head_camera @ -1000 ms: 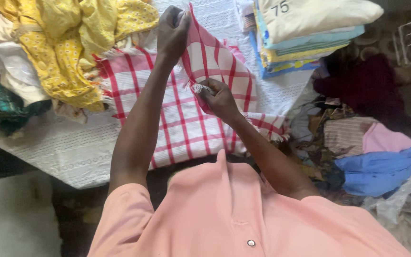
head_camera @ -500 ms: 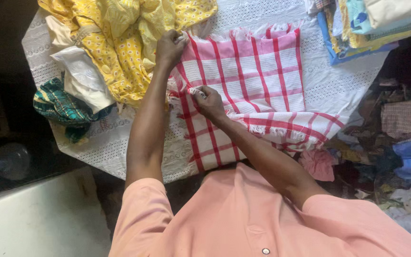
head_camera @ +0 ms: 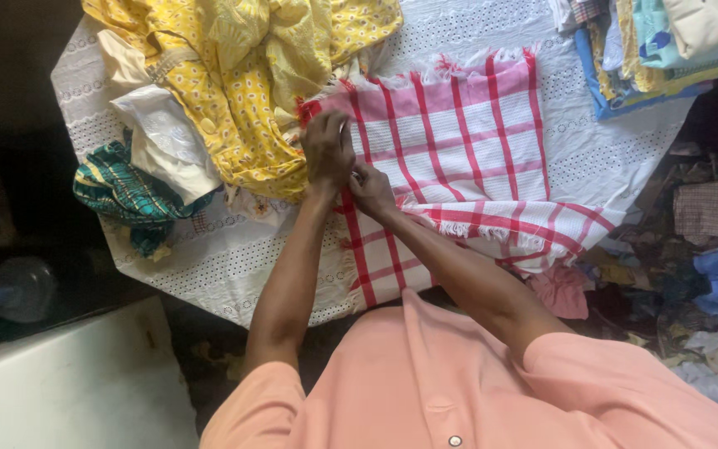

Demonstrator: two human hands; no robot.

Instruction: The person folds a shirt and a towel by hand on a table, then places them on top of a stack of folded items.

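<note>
A red-and-white checked cloth [head_camera: 467, 141] with fringed ends lies partly folded on a table under a white eyelet cover [head_camera: 209, 258]. My left hand [head_camera: 327, 150] grips the cloth's left edge near a red corner. My right hand [head_camera: 370, 189] sits right beside it, pinching the same edge; the two hands touch. A folded-over flap of the cloth lies to the right, along the table's front.
A heap of yellow patterned clothes [head_camera: 243, 75] lies at the back left, with a white garment [head_camera: 164, 137] and a green checked one [head_camera: 118, 195] beside it. Folded clothes [head_camera: 650, 46] are stacked at the back right. More loose clothes [head_camera: 708, 249] lie right of the table.
My left hand has come down from the cloth's far corner to meet my right hand at the left edge. The cloth lies flatter than a second ago.
</note>
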